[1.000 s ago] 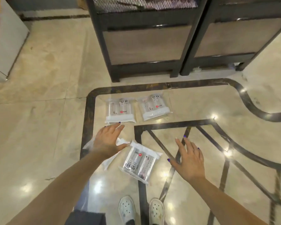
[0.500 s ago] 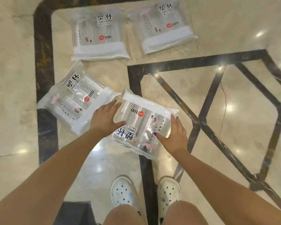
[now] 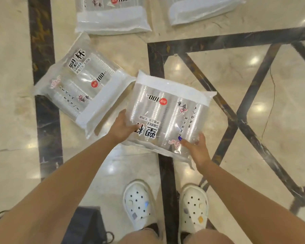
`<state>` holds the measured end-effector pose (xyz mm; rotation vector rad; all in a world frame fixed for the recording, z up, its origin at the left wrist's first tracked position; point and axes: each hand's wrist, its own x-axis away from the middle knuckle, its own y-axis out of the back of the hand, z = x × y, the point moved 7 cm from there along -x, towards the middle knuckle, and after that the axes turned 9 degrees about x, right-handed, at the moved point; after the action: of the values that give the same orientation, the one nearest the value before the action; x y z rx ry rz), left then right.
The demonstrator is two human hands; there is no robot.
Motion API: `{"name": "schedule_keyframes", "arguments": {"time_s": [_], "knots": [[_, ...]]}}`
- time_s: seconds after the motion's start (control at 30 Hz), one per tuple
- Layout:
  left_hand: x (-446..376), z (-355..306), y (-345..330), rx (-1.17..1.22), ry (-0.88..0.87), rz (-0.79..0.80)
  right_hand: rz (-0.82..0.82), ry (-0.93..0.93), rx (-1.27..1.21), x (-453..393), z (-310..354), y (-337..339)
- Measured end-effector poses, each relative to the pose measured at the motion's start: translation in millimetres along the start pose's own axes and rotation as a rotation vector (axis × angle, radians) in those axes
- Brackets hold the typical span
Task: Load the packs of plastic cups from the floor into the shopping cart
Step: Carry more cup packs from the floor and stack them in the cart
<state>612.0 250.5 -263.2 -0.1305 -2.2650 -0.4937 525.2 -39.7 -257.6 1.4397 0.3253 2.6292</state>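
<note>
My left hand [image 3: 121, 128] and right hand [image 3: 197, 148] fingers grip the near pack [image 3: 167, 117], pickup step. Next: lift, find cart; other packs lie at 11 o'clock.

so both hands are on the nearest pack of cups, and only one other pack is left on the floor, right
Not quite. Both the left hand and the right hand do grip the nearest pack, but the head view shows three other packs on the floor: one beside it and two farther off.
</note>
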Motion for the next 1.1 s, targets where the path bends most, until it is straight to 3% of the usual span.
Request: {"name": "schedule_keyframes", "arguments": {"time_s": [0.2,0.47,0.77,0.93,1.1], "knots": [[102,-112,26,0.046,-0.111,-0.032,0.026,0.148,-0.042,74,89,54],[263,-285,100,0.103,-0.232,-0.056,-0.001,0.335,-0.078,251,253,139],[456,-495,178,0.130,-0.503,-0.057,-0.075,0.583,-0.134,459,426,233],[544,-594,213,0.122,-0.700,-0.099,-0.137,0.735,-0.185,555,496,274],[605,-650,230,0.188,-0.804,-0.066,-0.237,0.856,-0.238,642,534,307]]}}
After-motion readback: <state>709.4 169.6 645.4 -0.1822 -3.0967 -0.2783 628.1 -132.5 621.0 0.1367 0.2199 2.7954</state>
